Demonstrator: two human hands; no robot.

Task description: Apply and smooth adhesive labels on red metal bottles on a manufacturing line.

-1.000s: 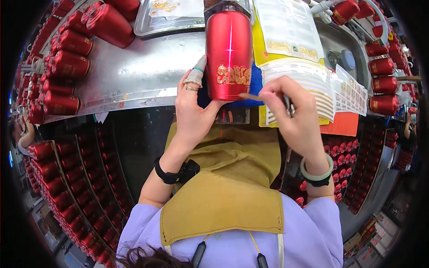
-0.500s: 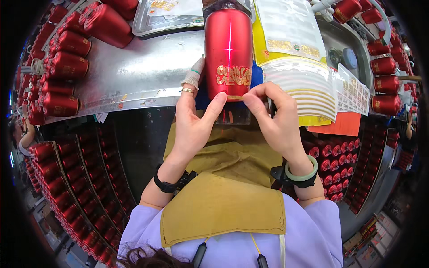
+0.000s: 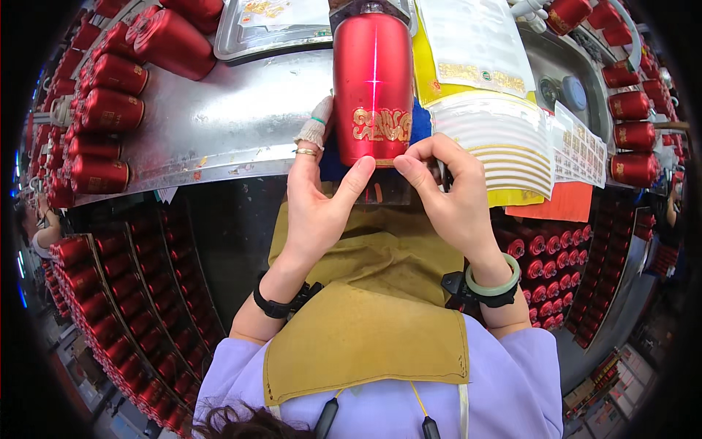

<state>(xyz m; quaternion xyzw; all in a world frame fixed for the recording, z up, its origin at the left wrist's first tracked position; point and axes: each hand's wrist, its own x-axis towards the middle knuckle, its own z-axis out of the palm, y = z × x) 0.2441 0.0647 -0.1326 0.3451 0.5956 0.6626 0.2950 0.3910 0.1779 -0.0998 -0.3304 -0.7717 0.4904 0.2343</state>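
A glossy red bottle [image 3: 373, 69] lies on its side in front of me, base toward me, with a gold scroll-like ornament [image 3: 382, 125] near the base. Along the base edge runs a narrow gold strip [image 3: 384, 162]. My left hand [image 3: 316, 192] steadies the bottle, its fingers along the left side and its thumb on the strip's left end. White finger covers show on that hand. Thumb and forefinger of my right hand [image 3: 455, 183] pinch together at the strip's right end; its other fingers are curled and partly hidden.
Right of the bottle lie curved sheets of gold strips [image 3: 490, 146], a clear sheet with gold stickers [image 3: 475, 44] and a red-orange card [image 3: 552, 202]. A metal tray [image 3: 274, 33] stands at the back. More red bottles [image 3: 110, 110] line the metal table's left side; racks of them fill both lower sides.
Both thumbs have come slightly closer together along the strip, which now sits closer against the bottle's base edge. The bottle has barely shifted.
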